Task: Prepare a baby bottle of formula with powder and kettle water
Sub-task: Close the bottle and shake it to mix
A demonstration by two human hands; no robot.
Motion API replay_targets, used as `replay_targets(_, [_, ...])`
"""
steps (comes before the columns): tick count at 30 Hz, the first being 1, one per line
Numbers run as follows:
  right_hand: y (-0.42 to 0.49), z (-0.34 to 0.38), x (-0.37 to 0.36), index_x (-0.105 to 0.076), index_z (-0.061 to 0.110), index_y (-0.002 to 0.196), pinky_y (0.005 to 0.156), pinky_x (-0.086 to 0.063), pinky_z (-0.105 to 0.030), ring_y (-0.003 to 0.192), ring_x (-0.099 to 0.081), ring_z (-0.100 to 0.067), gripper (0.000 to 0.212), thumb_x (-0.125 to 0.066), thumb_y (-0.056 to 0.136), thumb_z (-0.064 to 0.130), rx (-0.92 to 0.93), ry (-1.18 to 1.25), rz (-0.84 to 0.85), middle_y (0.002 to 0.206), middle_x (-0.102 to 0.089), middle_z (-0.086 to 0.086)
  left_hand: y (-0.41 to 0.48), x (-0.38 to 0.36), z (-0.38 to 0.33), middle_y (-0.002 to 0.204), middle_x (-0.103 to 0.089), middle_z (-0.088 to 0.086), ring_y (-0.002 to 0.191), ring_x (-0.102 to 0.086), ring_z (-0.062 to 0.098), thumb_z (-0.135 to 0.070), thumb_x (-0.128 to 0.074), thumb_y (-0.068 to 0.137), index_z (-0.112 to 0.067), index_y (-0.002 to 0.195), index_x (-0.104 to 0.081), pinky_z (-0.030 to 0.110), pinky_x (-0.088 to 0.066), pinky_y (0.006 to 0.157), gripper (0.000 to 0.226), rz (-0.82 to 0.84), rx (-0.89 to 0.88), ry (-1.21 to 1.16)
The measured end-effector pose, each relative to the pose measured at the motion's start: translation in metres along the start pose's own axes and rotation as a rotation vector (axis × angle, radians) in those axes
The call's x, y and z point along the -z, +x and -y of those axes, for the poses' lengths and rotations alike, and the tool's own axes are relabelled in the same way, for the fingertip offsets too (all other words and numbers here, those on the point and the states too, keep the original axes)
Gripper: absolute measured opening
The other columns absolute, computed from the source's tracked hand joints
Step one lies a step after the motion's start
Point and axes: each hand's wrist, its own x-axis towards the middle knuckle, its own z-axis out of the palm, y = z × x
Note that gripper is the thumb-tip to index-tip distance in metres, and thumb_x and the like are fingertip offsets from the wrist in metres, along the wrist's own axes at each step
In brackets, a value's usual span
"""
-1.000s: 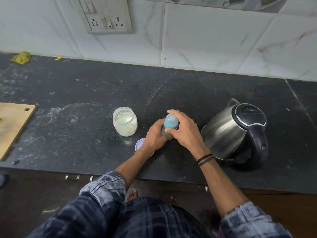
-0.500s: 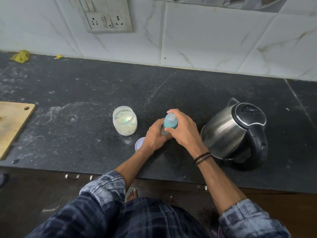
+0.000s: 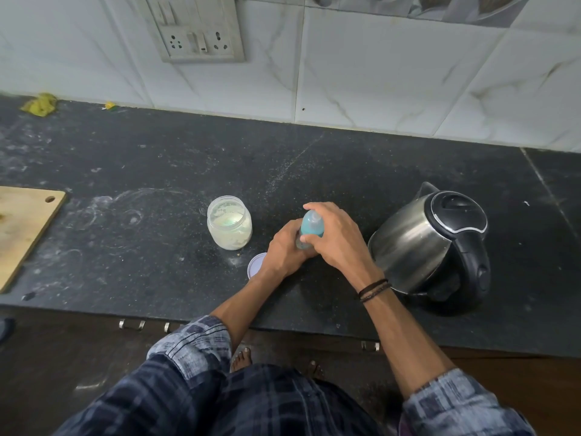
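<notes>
Between the open powder jar [image 3: 229, 222] and the kettle [image 3: 430, 243], the left hand [image 3: 283, 250] grips the baby bottle [image 3: 309, 228] low while the right hand [image 3: 336, 237] clasps its teal top, which probably wants twisting squarely, base pinned to the counter [image 3: 314, 171].

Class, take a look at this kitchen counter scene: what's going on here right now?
A person stands at a dark counter working on a baby bottle with both hands. The left hand grips the bottle's lower body while the right hand wraps its blue top, apparently fitting or twisting the cap. An open jar of pale powder stands just left of the hands, its round lid lying flat on the counter nearby. A steel electric kettle, lid shut, stands to the right.
</notes>
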Motion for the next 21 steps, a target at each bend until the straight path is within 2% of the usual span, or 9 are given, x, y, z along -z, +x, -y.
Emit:
replay_targets(3, [0.001, 0.002, 0.001, -0.055, 0.026, 0.141, 0.103, -0.047, -0.037, 0.124, -0.054, -0.02, 0.061, -0.082, 0.086, 0.024, -0.006, -0.01, -0.025, 0.131, -0.059, 0.002, -0.001, 0.0, -0.002, 0.11, -0.06, -0.013, 0.096, -0.057, 0.008, -0.034, -0.08, 0.078, -0.027, 0.119, -0.06, 0.029, -0.046, 0.084, 0.047, -0.004, -0.005, 0.0])
replay_targets(6, [-0.003, 0.005, -0.006, -0.055, 0.024, 0.139, 0.096, -0.051, -0.038, 0.118, -0.056, -0.021, 0.06, -0.081, 0.085, 0.034, -0.032, -0.057, -0.09, 0.126, -0.059, -0.001, -0.003, 0.001, -0.005, 0.105, -0.06, -0.015, 0.093, -0.058, 0.007, -0.04, -0.073, 0.072, -0.031, 0.112, -0.06, 0.03, -0.047, 0.082, 0.043, -0.01, -0.006, -0.008])
replay_targets(8, [-0.003, 0.005, -0.008, -0.057, 0.024, 0.132, 0.091, -0.052, -0.037, 0.11, -0.058, -0.022, 0.059, -0.082, 0.082, 0.042, -0.043, -0.079, -0.144, 0.119, -0.06, -0.003, -0.003, 0.001, -0.006, 0.103, -0.058, -0.017, 0.093, -0.057, 0.008, -0.034, -0.078, 0.075, -0.031, 0.111, -0.061, 0.029, -0.045, 0.081, 0.04, -0.019, -0.006, -0.013])
replay_targets(10, [0.0, 0.004, -0.003, -0.057, 0.026, 0.128, 0.088, -0.051, -0.036, 0.106, -0.059, -0.022, 0.061, -0.085, 0.078, 0.046, -0.062, -0.07, -0.115, 0.115, -0.059, -0.003, -0.003, 0.001, -0.006, 0.104, -0.058, -0.017, 0.097, -0.057, 0.01, -0.027, -0.081, 0.079, -0.028, 0.115, -0.062, 0.03, -0.046, 0.083, 0.041, -0.015, -0.001, -0.009])
replay_targets(12, [0.004, 0.004, 0.002, -0.054, 0.028, 0.133, 0.091, -0.049, -0.037, 0.109, -0.059, -0.022, 0.068, -0.087, 0.076, 0.042, -0.063, -0.058, -0.016, 0.12, -0.06, -0.002, -0.002, 0.002, -0.004, 0.108, -0.059, -0.012, 0.1, -0.059, 0.014, -0.027, -0.081, 0.078, -0.025, 0.118, -0.061, 0.032, -0.046, 0.085, 0.045, -0.007, 0.008, 0.013])
replay_targets(14, [0.003, 0.003, 0.004, -0.05, 0.028, 0.139, 0.096, -0.049, -0.039, 0.117, -0.059, -0.023, 0.071, -0.087, 0.078, 0.03, -0.039, -0.045, 0.048, 0.128, -0.06, -0.002, -0.001, 0.002, -0.003, 0.111, -0.06, -0.01, 0.101, -0.059, 0.014, -0.029, -0.081, 0.077, -0.025, 0.121, -0.06, 0.033, -0.047, 0.086, 0.049, -0.002, 0.014, 0.027])
replay_targets(17, [0.0, 0.0, 0.001, -0.05, 0.026, 0.137, 0.096, -0.052, -0.041, 0.12, -0.058, -0.024, 0.065, -0.083, 0.081, 0.017, -0.023, -0.034, 0.015, 0.131, -0.059, -0.002, -0.002, 0.002, -0.005, 0.107, -0.061, -0.012, 0.097, -0.059, 0.011, -0.03, -0.081, 0.077, -0.032, 0.115, -0.059, 0.031, -0.047, 0.085, 0.044, -0.005, 0.019, 0.01])
replay_targets(21, [-0.002, -0.002, -0.008, -0.052, 0.023, 0.131, 0.092, -0.052, -0.042, 0.112, -0.058, -0.025, 0.059, -0.082, 0.079, 0.019, -0.018, -0.023, -0.063, 0.122, -0.061, -0.003, -0.003, 0.003, -0.008, 0.105, -0.064, -0.007, 0.095, -0.061, 0.014, -0.026, -0.077, 0.078, -0.038, 0.101, -0.055, 0.034, -0.049, 0.085, 0.034, -0.009, 0.011, 0.008])
